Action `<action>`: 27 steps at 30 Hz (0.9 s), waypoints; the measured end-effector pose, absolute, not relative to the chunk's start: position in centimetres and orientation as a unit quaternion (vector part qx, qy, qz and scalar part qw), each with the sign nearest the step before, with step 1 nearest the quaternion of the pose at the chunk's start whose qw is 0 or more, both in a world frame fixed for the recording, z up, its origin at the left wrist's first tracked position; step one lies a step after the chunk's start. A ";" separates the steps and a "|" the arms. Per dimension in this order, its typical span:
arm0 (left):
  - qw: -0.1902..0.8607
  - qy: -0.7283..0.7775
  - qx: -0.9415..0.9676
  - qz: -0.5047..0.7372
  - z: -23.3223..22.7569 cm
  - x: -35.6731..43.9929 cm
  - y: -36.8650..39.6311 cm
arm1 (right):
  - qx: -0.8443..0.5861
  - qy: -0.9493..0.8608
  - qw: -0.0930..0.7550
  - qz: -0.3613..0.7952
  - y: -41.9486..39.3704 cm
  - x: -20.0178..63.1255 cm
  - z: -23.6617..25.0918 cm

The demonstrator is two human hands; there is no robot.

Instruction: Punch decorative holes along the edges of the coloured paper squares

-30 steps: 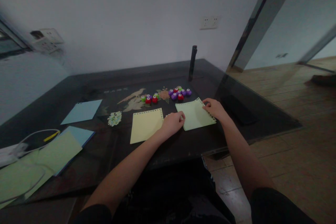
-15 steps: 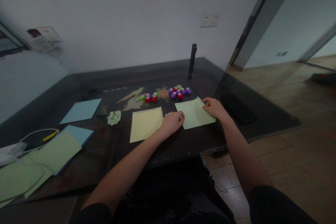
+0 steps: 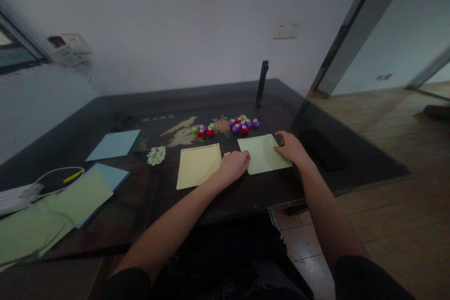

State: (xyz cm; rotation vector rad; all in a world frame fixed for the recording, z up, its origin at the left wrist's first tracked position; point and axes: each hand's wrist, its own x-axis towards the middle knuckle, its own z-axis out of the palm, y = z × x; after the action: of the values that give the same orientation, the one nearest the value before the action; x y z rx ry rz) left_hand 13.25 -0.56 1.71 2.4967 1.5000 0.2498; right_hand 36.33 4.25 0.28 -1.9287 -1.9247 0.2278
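Observation:
A pale green sheet (image 3: 263, 155) with punched holes lies on the dark table in front of me. My left hand (image 3: 236, 165) rests by its left edge with the fingers curled in; what they hold, if anything, is hidden. At the sheet's right edge is my right hand (image 3: 292, 148), thumb and forefinger apart, the thumb over the paper. A pale yellow sheet (image 3: 197, 165), holes along its top and right edges, lies left of the green one, partly behind my left hand. A small whitish piece shows just behind that hand.
Beyond the sheets lie two clusters of small eye-topped beads (image 3: 204, 130), red, purple and green. A black upright stick (image 3: 262, 84) stands at the back. Leftward are a flowery paper piece (image 3: 156, 155), blue sheets (image 3: 114, 145), green sheets (image 3: 84, 199) and a cable. A dark flat object (image 3: 322, 149) lies right.
My right hand's thumb and forefinger have spread apart at the sheet's right edge. The green sheet's raised top corner has flattened. My left hand stays curled; the whole view has shifted slightly.

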 end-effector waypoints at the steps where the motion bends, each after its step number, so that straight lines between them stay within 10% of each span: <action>1: 0.096 0.505 0.855 0.075 1.9 13.4 -0.8 | -0.688 -0.693 0.204 0.071 4.3 36.4 0.1; 13: 0.104 0.474 0.845 0.225 4.1 2.5 1.3 | -0.546 -0.771 0.309 0.108 2.7 30.6 4.9; 27: 0.037 0.576 0.797 0.177 0.9 -5.5 2.6 | -0.419 -0.889 0.155 0.103 6.2 17.6 2.0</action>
State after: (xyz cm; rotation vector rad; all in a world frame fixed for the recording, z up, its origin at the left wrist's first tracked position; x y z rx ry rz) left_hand -5.50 2.57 0.94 2.4480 1.7676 0.5436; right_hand 17.65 6.24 1.99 -1.1988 -2.5458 0.2955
